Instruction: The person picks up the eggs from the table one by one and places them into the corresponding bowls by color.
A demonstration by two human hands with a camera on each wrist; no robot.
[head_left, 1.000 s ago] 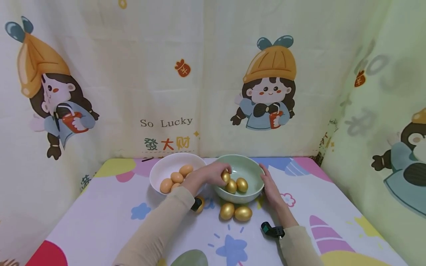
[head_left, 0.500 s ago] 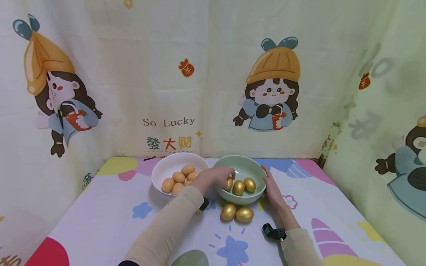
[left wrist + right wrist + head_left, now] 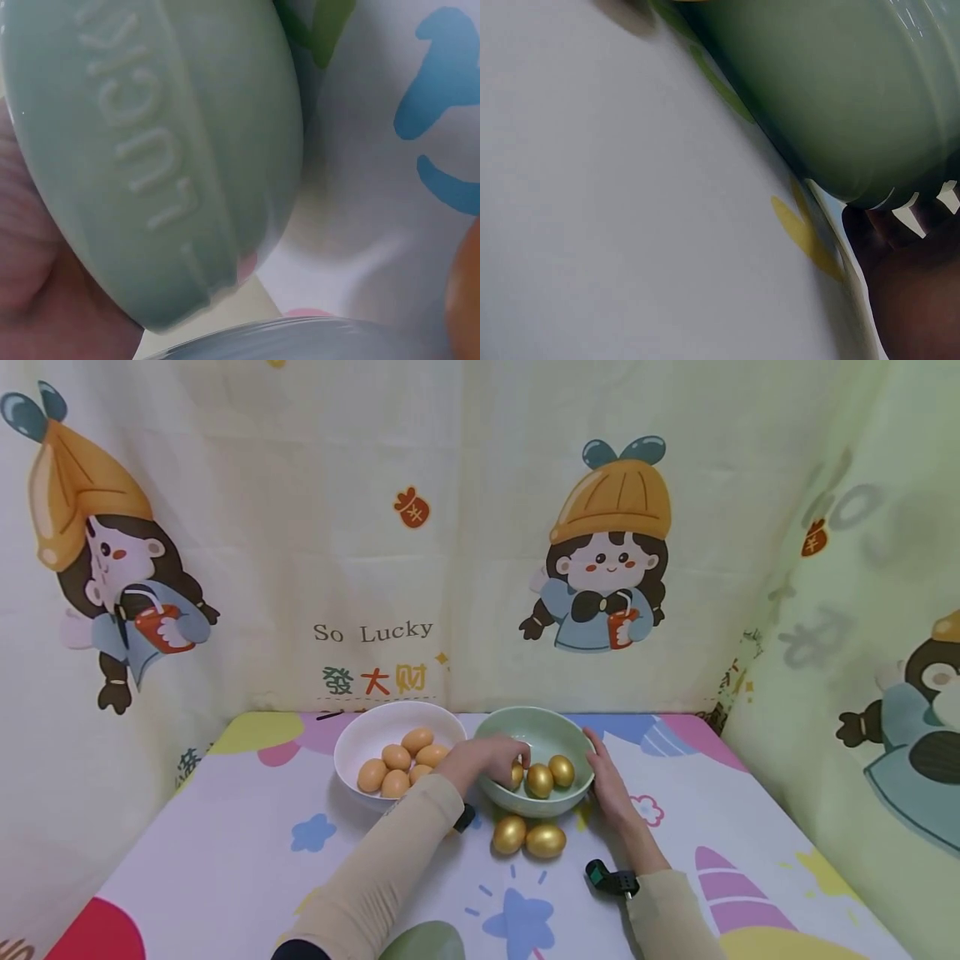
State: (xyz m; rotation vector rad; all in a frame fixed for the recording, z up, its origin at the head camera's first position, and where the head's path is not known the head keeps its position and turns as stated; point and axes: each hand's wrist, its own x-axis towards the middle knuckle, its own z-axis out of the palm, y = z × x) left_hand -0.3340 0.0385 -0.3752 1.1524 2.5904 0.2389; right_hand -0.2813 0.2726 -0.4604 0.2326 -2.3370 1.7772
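Observation:
In the head view my left hand reaches over the near-left rim of the green bowl, its fingers curled round a gold egg inside. Two more gold eggs, one of them at the right, lie beside it in the bowl. My right hand rests against the bowl's right side with its fingers along the outer wall. The left wrist view shows the bowl's embossed wall with part of my left hand at its edge. In the right wrist view, fingers touch the green wall.
A white bowl with several brown eggs stands left of the green one. Two gold eggs lie on the patterned tablecloth in front of the green bowl. My left forearm crosses before the white bowl.
Compared with a second ago, my left hand has lowered into the green bowl with the gold egg, and the other two eggs there sit slightly further right. My right hand stays at the bowl.

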